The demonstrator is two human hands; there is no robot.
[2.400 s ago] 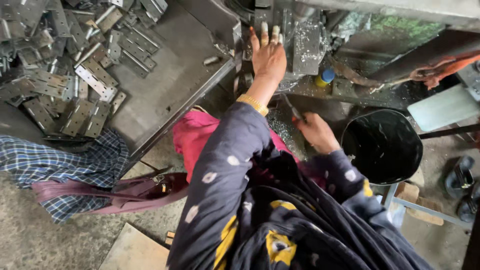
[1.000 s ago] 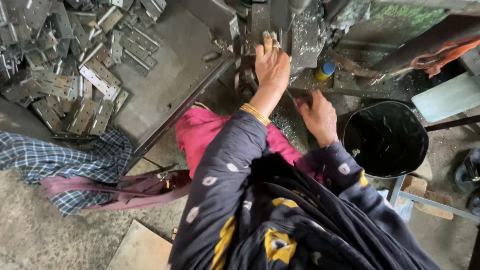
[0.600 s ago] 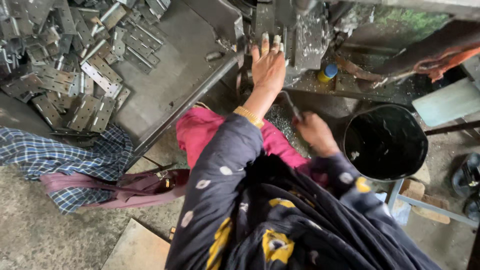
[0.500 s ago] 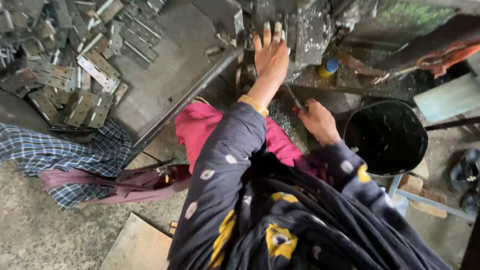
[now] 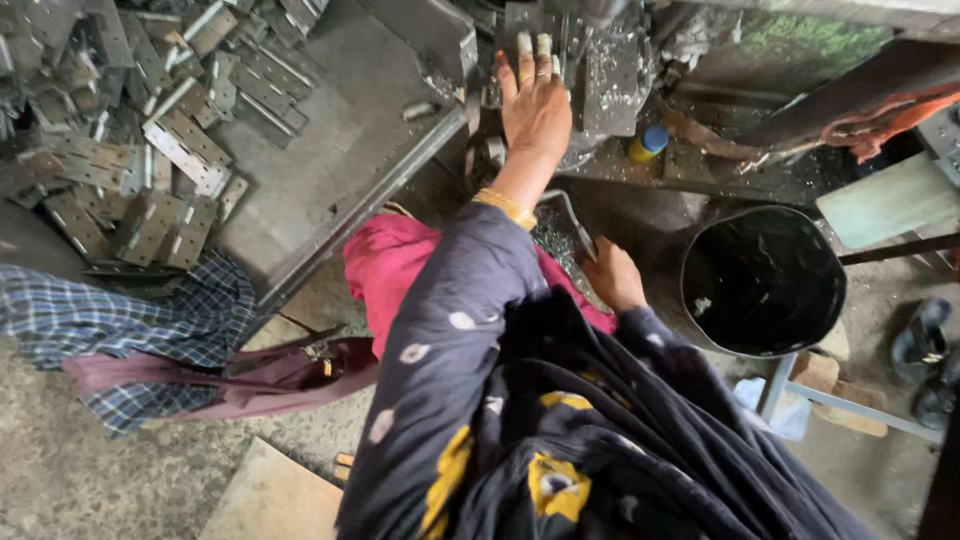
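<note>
1. The left hand (image 5: 537, 105) reaches forward, fingers extended flat against a small grey metal piece (image 5: 530, 40) at the press; whether it grips is unclear.
2. The right hand (image 5: 612, 275), lower and nearer the body, is closed around a thin grey metal lever (image 5: 572, 212).
3. The piece looks stiff, light and sharp-edged; best pinched by its flat faces.

We stretch our left arm straight ahead, dark spotted sleeve to the wrist, a gold bangle just past the cuff. Our left hand (image 5: 535, 105) lies palm down, fingers extended forward and close together, rings on two of them. Our right hand (image 5: 612, 277) sits lower and nearer, fingers curled inward, elbow bent.
</note>
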